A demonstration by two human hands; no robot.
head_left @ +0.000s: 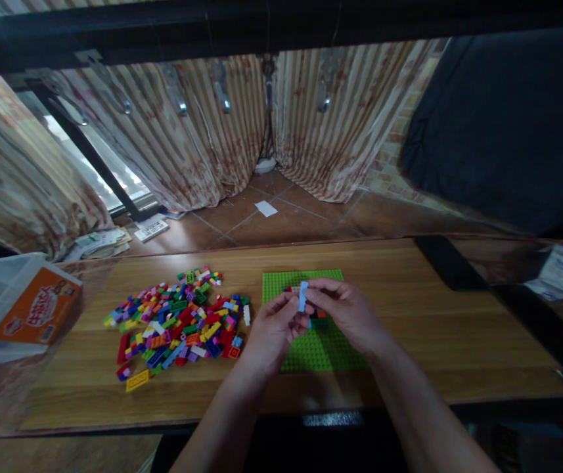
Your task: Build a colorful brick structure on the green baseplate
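A light blue toy brick [303, 297] is pinched between both hands, held above the green baseplate [330, 355]. My left hand [276, 325] grips its left side with thumb and fingers closed. From the other side, my right hand [345, 305] has its fingertips closed on the same brick. Partly hidden behind the hands, several coloured bricks [318, 320] sit on the baseplate, including dark, orange and teal ones. A large loose pile of mixed bricks [177, 322] lies on the table to the left of my left hand.
The wooden table [439, 341] carries everything. At far left stands a clear plastic bin [0, 289] with an orange label. A black flat object [451, 263] lies at the back right. Behind are striped curtains [202, 131] and a tiled floor with papers [266, 208].
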